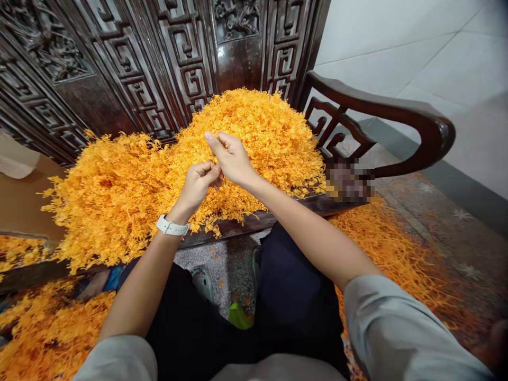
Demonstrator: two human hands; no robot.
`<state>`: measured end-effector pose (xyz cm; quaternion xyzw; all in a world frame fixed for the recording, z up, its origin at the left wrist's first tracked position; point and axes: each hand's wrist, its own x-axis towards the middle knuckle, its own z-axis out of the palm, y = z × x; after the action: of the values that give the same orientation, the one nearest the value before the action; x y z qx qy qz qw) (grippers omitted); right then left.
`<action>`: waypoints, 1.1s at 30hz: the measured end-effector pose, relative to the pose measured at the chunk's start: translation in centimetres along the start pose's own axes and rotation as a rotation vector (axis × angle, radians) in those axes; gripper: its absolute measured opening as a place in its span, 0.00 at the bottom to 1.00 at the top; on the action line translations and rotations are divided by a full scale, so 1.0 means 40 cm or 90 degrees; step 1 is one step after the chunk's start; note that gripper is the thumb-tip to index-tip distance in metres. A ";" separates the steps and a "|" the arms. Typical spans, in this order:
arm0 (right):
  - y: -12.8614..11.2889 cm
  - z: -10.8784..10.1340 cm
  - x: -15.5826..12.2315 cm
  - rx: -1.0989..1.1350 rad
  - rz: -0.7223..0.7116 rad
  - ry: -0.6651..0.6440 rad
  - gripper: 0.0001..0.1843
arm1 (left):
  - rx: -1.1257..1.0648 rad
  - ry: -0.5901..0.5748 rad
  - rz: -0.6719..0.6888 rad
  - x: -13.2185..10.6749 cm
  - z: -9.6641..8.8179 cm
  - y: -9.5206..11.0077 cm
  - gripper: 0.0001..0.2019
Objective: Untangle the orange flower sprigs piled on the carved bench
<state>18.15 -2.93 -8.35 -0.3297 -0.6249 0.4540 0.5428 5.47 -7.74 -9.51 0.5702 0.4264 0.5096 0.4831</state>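
Observation:
A large heap of bright orange artificial flower sprigs lies on a dark wooden bench, spreading to the left. Over its front part my two hands meet. My left hand, with a pale watch on the wrist, is closed in a pinch, its thumb pointing toward the right hand. Just above and to the right, my right hand is also closed, thumb and forefinger together. Whatever lies between the fingers is too small to tell against the orange behind it.
The bench has a carved back and a curved armrest at right. Loose orange strands cover the floor on the right. Another orange pile is at lower left, below a cardboard box. A green object lies between my legs.

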 end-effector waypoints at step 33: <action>0.017 0.016 0.026 0.004 -0.027 -0.041 0.28 | -0.420 0.116 -0.084 -0.004 0.061 0.041 0.13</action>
<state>17.25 -1.87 -8.60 -0.3001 -0.6476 0.4546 0.5329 7.88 -8.47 -7.97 0.3069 0.3162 0.6363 0.6332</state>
